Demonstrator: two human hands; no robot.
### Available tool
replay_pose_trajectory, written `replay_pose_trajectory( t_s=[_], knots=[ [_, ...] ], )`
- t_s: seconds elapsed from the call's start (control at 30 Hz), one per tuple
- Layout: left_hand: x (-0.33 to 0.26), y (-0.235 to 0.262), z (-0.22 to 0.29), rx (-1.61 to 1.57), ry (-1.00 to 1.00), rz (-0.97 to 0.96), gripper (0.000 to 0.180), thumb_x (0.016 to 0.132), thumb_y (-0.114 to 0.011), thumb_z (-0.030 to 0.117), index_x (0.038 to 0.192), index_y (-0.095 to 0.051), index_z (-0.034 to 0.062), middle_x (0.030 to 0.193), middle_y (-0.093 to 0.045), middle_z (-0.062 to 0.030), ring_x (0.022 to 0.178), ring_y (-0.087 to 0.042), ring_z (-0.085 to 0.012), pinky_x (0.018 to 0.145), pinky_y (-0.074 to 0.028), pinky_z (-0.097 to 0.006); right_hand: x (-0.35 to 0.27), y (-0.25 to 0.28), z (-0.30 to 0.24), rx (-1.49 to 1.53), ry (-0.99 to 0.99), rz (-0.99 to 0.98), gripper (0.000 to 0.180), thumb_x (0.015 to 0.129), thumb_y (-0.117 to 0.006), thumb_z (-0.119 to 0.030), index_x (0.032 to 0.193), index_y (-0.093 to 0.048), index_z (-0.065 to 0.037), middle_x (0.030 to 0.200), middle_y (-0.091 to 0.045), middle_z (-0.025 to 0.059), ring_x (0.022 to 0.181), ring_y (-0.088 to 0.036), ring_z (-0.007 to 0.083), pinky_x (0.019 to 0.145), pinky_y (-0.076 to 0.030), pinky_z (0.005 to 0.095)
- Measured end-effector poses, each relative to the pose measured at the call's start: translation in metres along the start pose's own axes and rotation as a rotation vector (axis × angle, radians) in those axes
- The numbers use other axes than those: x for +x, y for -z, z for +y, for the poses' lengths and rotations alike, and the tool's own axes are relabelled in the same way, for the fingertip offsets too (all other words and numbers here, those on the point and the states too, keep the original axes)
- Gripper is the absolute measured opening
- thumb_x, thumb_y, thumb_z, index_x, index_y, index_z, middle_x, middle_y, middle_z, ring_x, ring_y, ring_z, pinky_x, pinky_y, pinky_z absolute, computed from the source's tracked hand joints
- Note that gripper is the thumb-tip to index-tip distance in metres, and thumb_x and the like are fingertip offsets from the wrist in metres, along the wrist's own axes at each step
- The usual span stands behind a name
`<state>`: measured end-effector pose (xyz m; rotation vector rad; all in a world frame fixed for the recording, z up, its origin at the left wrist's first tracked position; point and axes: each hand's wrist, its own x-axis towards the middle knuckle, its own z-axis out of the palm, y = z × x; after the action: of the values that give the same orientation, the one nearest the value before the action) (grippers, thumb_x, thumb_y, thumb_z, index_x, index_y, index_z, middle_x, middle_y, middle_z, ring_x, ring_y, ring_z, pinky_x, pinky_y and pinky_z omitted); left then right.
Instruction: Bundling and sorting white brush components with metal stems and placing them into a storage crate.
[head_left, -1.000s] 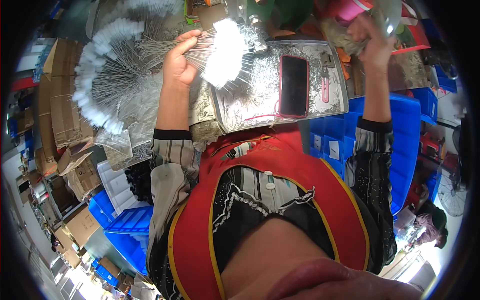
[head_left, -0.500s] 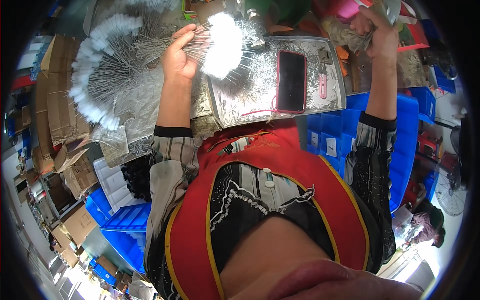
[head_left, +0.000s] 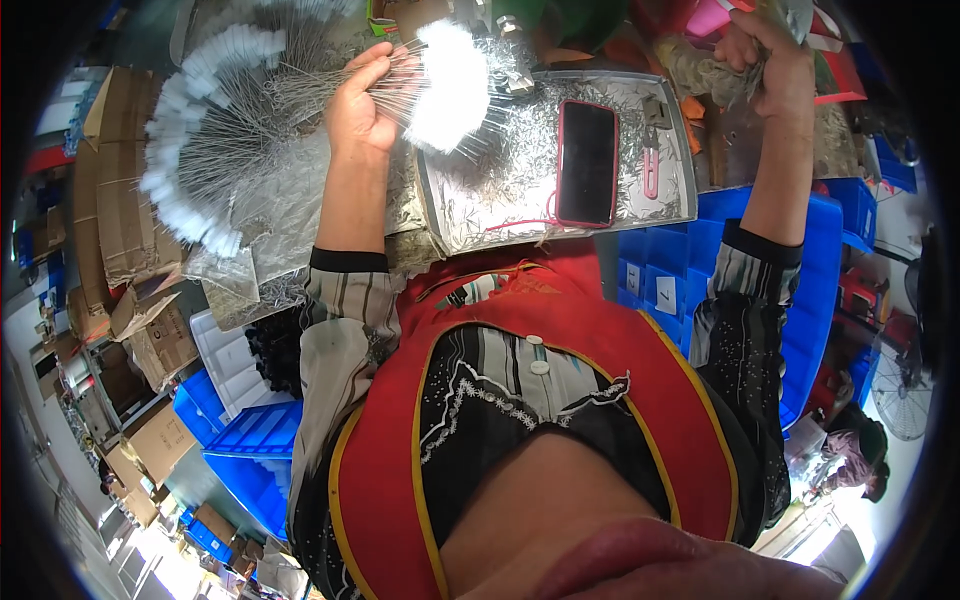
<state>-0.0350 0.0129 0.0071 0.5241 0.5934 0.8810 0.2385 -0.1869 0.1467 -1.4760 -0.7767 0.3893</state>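
Note:
My left hand (head_left: pixel 362 115) is closed round a bundle of thin wire-handled brushes (head_left: pixel 452 88). Their white heads glare in bright light to the right of the fingers, while the wire stems run out to the left. A wide fan of similar brushes (head_left: pixel 195 150) lies on the bench beside that hand. At the upper right, my right hand (head_left: pixel 783 75) has curled fingers by a crumpled greyish cloth (head_left: pixel 690 68). Whether the cloth or something else is in its grip, I cannot make out.
A shallow metal tray (head_left: pixel 510 205) strewn with fine wire bits holds a dark phone (head_left: pixel 586 165) and a pink-handled tool (head_left: pixel 651 170). Blue bins (head_left: pixel 805 290) stand below my right arm. Cardboard boxes (head_left: pixel 125 180) line the left. A fan (head_left: pixel 900 390) stands far right.
My right hand has shifted slightly right. My left hand still holds the brushes, and the whole scene sits a little differently in the picture.

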Motion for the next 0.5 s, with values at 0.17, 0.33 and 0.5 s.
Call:
replay_pose_trajectory(
  t_s=[0.17,0.33,0.5],
  knots=[
    [0.001,-0.002,-0.001,-0.02,-0.006,-0.004,0.017,0.074,-0.047,-0.008,0.09,-0.053,-0.0046,0.088,-0.058,-0.0204,0.078,-0.059,-0.0295,0.07,-0.051,-0.039,0.05,0.065,0.049,0.653,-0.311,-0.224,0.024,0.073,-0.05,-0.012,0.05,-0.044,-0.004,0.044,-0.041,0.0064,0.039,-0.044,0.0183,0.044,-0.04,0.0312],
    [-0.001,-0.004,-0.001,0.007,-0.021,-0.015,0.016,0.074,-0.049,-0.006,0.089,-0.054,-0.0042,0.088,-0.058,-0.0196,0.077,-0.059,-0.0273,0.071,-0.051,-0.037,-0.007,0.001,0.053,0.186,0.195,0.118,0.009,0.073,-0.053,-0.004,0.067,-0.05,0.002,0.052,-0.042,0.0067,0.048,-0.045,0.018,0.055,-0.042,0.0321],
    [0.001,0.004,0.009,0.161,0.101,-0.169,0.017,0.077,-0.051,-0.001,0.093,-0.053,-0.0012,0.092,-0.058,-0.017,0.084,-0.058,-0.0273,0.076,-0.049,-0.04,-0.008,0.006,0.066,0.276,0.041,0.062,0.011,0.071,-0.054,-0.002,0.063,-0.05,0.004,0.052,-0.044,0.0084,0.047,-0.045,0.0187,0.054,-0.043,0.0323]
  ],
)
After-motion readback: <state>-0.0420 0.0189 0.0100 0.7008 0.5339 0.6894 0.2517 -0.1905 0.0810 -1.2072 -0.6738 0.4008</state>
